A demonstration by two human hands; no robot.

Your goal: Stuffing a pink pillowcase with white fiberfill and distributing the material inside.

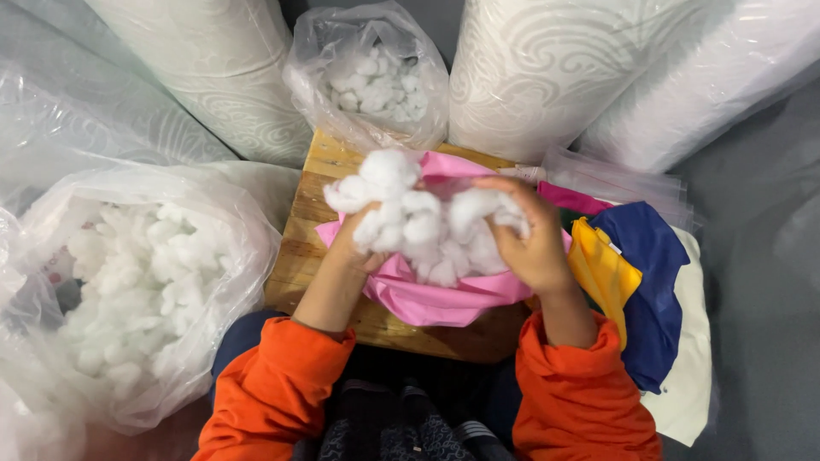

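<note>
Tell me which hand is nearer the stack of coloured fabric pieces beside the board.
Right. The right hand grips the white stuffing just beside the coloured fabric pieces; the left hand holds the stuffing's far side, across the pink cover.

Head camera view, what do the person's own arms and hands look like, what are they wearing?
Both arms are in bright orange long sleeves of soft fabric, the left sleeve and right sleeve ending in gathered cuffs at the wrists. The left hand and right hand are bare: no gloves, rings or watch show.

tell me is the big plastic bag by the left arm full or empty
Full, or nearly: white stuffing clumps fill the clear plastic bag almost to its open mouth.
</note>
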